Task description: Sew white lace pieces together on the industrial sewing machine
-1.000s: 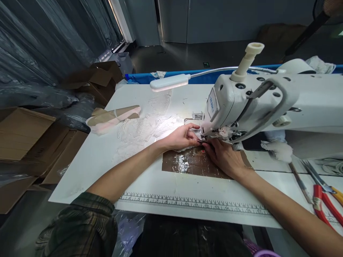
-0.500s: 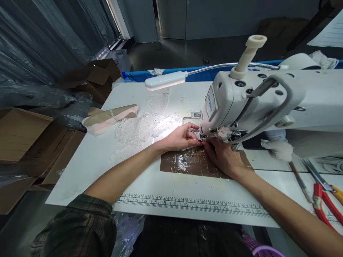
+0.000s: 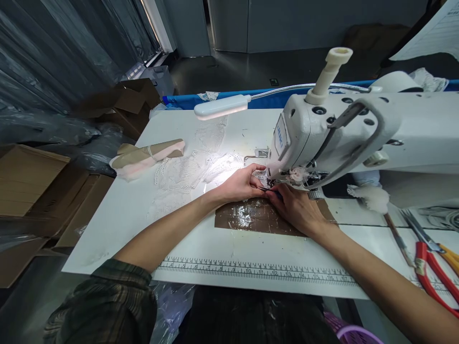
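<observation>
White lace [image 3: 263, 177] lies beneath the needle area of a white sewing machine [image 3: 308, 129], mostly covered by fingers. My left hand [image 3: 244, 184] is at the left of the presser foot, index finger stretched along the lace and the other fingers curled in on its edge. Close in front of the needle is my right hand [image 3: 296, 205], thumb and fingers pinched together. From this pinch a thin dark pointed tool [image 3: 264, 189] sticks out toward the left fingertips; its exact kind is too small to tell. Under both wrists is a shiny brown sheet [image 3: 251, 217].
More lace pieces [image 3: 186, 172] spread over the white table [image 3: 201, 243], beside a rolled pink-and-tan bundle [image 3: 148, 155]. A lamp [image 3: 222, 107] hangs above. Red-handled scissors [image 3: 425, 267] and a brush-like tool [image 3: 399, 241] lie right. A printed ruler [image 3: 251, 271] runs along the front edge.
The dark tool's tip now reaches a little farther left, toward my left fingers. My right hand has shifted slightly left; my left hand stays nearly in place.
</observation>
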Motion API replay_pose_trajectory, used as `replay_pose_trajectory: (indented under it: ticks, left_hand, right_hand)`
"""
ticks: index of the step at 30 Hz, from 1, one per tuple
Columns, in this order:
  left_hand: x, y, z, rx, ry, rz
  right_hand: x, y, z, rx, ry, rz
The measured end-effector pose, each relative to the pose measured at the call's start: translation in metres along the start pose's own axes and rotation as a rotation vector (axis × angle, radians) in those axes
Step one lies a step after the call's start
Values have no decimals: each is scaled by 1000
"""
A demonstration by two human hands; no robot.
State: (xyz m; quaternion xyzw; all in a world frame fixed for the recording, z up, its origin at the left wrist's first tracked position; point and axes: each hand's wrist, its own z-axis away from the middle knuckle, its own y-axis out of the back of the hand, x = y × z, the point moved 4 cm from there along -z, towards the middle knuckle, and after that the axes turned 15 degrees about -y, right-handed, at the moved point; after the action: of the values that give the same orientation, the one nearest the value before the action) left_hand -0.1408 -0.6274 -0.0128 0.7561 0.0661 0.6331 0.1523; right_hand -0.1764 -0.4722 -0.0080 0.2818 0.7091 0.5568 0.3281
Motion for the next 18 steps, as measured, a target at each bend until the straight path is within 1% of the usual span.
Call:
replay_pose_trajectory:
  ticks: [4, 6, 7, 9, 11, 12, 13, 14, 15, 16, 18]
  left_hand:
    - [-3, -2, 0, -3, -22, 11]
    - [2, -1, 1, -24, -50, -9]
    - [8, 2, 3, -54, -72, -40]
    - [25, 8, 8, -164, -131, -177]
    - [47, 16, 15, -302, -189, -418]
    - [58, 21, 18, -343, -211, -561]
    - [67, 26, 20, -337, -234, -696]
    - [74, 30, 21, -321, -248, -807]
    - [78, 32, 21, -301, -265, -886]
    - [78, 31, 20, -288, -286, -929]
    - [72, 21, 17, -304, -352, -921]
  right_hand:
    - [-1, -3, -2, -16, -31, -57]
    - [0, -3, -1, -33, -36, -104]
    - [1, -1, 1, -43, -23, -134]
    - [6, 7, 7, -69, 49, -200]
    - [14, 16, 15, -123, 157, -263]
    - [19, 21, 20, -153, 201, -287]
    - [26, 26, 23, -169, 230, -298]
    - [33, 30, 25, -161, 245, -294]
    - [40, 33, 26, -124, 242, -275]
    - [46, 36, 25, -68, 231, -252]
    - [53, 38, 21, 28, 213, -244]
